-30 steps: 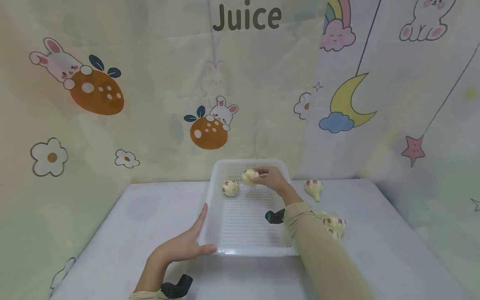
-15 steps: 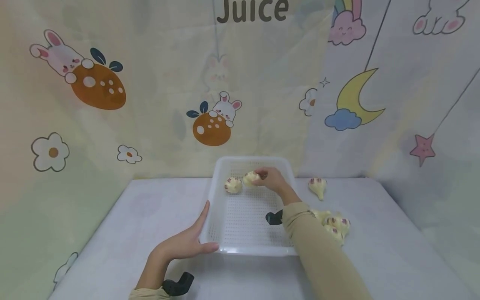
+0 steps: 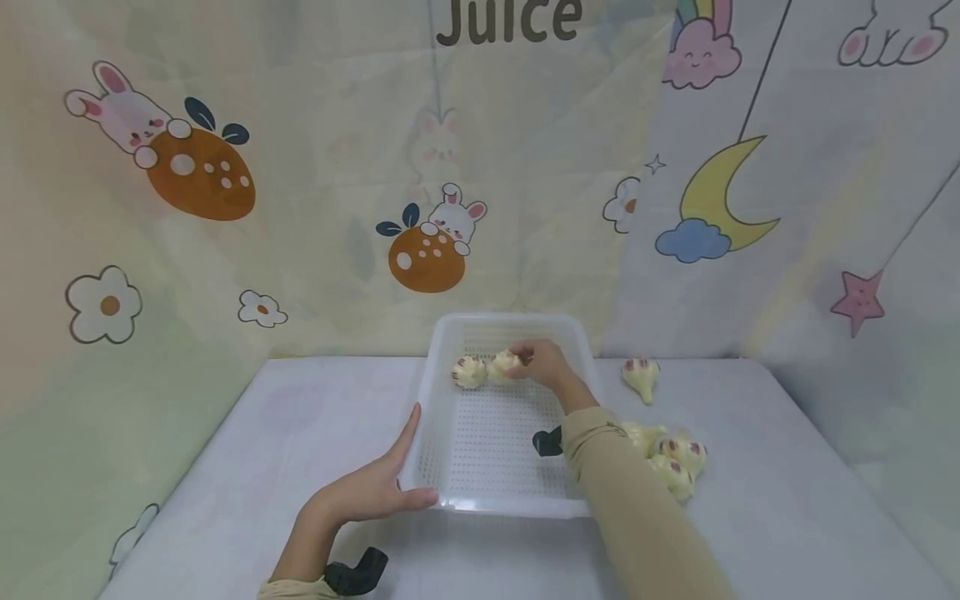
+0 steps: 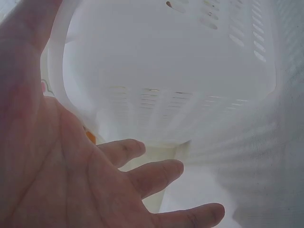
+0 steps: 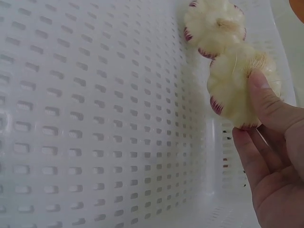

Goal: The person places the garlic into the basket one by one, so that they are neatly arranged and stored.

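My right hand (image 3: 546, 364) pinches a garlic bulb (image 3: 505, 367) inside the far part of the white perforated basket (image 3: 495, 503). In the right wrist view, the thumb of the right hand (image 5: 278, 142) lies on the root side of the held bulb (image 5: 237, 90), fingertips at its lower edge. A second bulb (image 5: 213, 26) touches it; the head view shows that bulb (image 3: 469, 372) on the left. My left hand (image 3: 375, 485) rests against the basket's near left corner, thumb on the rim. In the left wrist view the left hand's (image 4: 80, 166) fingers are spread beside the basket wall (image 4: 156, 57).
Right of the basket, several garlic bulbs (image 3: 681, 457) lie in a pile, partly behind the right sleeve (image 3: 637, 492). One more bulb (image 3: 641, 379) lies farther back on the white table (image 3: 795, 500). A printed curtain (image 3: 330, 183) hangs behind the table.
The held bulb has come down and slightly nearer, beside the other bulb in the basket. My left hand keeps its place on the basket corner. The head view has shifted slightly.
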The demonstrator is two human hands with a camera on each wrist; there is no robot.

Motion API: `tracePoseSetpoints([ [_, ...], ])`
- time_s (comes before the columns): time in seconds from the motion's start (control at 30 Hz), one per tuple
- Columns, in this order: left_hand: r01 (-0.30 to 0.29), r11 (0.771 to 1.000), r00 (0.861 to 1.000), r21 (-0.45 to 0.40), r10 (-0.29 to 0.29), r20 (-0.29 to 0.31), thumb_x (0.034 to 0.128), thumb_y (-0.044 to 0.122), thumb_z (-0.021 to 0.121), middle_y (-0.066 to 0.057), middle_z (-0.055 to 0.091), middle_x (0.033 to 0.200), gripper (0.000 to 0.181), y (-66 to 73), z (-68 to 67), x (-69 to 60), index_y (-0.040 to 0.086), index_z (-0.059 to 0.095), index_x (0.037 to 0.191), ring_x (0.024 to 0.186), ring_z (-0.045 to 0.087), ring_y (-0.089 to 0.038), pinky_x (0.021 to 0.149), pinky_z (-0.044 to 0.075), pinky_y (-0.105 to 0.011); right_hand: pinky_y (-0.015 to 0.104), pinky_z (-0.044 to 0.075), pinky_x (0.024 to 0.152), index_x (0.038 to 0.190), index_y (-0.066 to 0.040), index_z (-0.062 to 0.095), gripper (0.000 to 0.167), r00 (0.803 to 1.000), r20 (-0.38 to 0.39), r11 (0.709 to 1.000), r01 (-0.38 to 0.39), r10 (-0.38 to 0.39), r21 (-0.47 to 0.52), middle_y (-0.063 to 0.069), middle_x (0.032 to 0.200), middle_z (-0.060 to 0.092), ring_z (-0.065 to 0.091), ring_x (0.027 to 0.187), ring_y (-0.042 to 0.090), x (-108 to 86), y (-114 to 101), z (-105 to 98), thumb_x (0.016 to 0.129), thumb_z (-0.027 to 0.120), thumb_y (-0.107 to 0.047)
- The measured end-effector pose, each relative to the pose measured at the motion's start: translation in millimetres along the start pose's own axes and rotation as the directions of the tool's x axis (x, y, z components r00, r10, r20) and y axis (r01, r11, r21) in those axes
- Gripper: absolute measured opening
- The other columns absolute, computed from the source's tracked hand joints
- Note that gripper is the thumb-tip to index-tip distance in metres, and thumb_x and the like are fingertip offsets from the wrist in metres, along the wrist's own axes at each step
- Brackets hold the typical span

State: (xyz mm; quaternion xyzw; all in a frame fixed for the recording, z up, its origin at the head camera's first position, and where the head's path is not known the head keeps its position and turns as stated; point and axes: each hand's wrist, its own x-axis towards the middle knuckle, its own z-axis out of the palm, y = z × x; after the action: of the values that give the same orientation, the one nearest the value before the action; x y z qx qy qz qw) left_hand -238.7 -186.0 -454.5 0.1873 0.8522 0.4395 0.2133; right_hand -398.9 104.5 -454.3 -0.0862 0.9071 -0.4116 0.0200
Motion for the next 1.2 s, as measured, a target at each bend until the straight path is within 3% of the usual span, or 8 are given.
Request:
tracePoseSetpoints([
  [0.23,0.004,1.0,1.0,-0.019,-0.004,0.004,0.0802,0.044,0.071,0.0,-0.013,0.16,0.114,-2.4,1.1,2.0,0.039,-0.022,0.147,0.146,0.014,-0.026,0.111,0.027,-0.053,0.038,0.051,0.09,0.114,-0.001,0.067,0.039,0.999,0.032,1.0,0.026,-0.026,-0.001,0.016,0.116,0.066,0.063,0.107,0.032,2.8,4.1,2.1,0.077,0.077,-0.009],
  [0.57,0.0,1.0,1.0,-0.015,0.0,-0.005,0.0802,0.044,0.071,-0.008,-0.011,0.16,0.116,1.6,0.3,-0.6,0.033,-0.021,0.148,0.142,0.023,-0.029,0.109,0.029,-0.053,0.038,0.051,0.088,0.109,-0.005,0.07,0.038,0.999,0.033,0.999,0.035,-0.034,-0.03,0.014,0.113,0.068,0.063,0.106,0.031,8.2,9.4,2.8,0.074,0.081,-0.016],
  [0.77,-0.011,1.0,1.0,-0.009,0.01,-0.005,0.0809,0.042,0.071,-0.008,-0.013,0.16,0.115,2.7,0.7,-0.9,0.031,-0.021,0.149,0.143,0.02,-0.029,0.11,0.028,-0.052,0.041,0.048,0.095,0.113,-0.003,0.068,0.037,0.999,0.02,0.998,0.029,-0.028,-0.047,0.017,0.119,0.065,0.061,0.111,0.033,6.1,8.8,4.8,0.078,0.077,-0.01],
  [0.9,-0.014,1.0,1.0,-0.011,0.014,-0.006,0.0811,0.041,0.071,-0.009,-0.011,0.16,0.115,1.2,0.5,-0.6,0.031,-0.021,0.149,0.142,0.022,-0.03,0.109,0.028,-0.053,0.041,0.048,0.094,0.113,-0.002,0.067,0.037,0.999,0.01,0.997,0.031,-0.031,-0.067,0.018,0.119,0.065,0.061,0.109,0.035,4.6,7.0,5.2,0.078,0.077,-0.01],
  [1.2,-0.016,1.0,1.0,0.011,0.017,-0.01,0.0821,0.038,0.071,-0.003,-0.013,0.16,0.114,0.7,0.9,-1.2,0.029,-0.02,0.149,0.145,0.013,-0.025,0.112,0.023,-0.052,0.041,0.047,0.096,0.114,-0.002,0.067,0.04,1.0,0.01,0.998,0.018,-0.017,-0.067,0.017,0.119,0.065,0.062,0.108,0.033,5.5,7.9,6.5,0.077,0.078,-0.01],
])
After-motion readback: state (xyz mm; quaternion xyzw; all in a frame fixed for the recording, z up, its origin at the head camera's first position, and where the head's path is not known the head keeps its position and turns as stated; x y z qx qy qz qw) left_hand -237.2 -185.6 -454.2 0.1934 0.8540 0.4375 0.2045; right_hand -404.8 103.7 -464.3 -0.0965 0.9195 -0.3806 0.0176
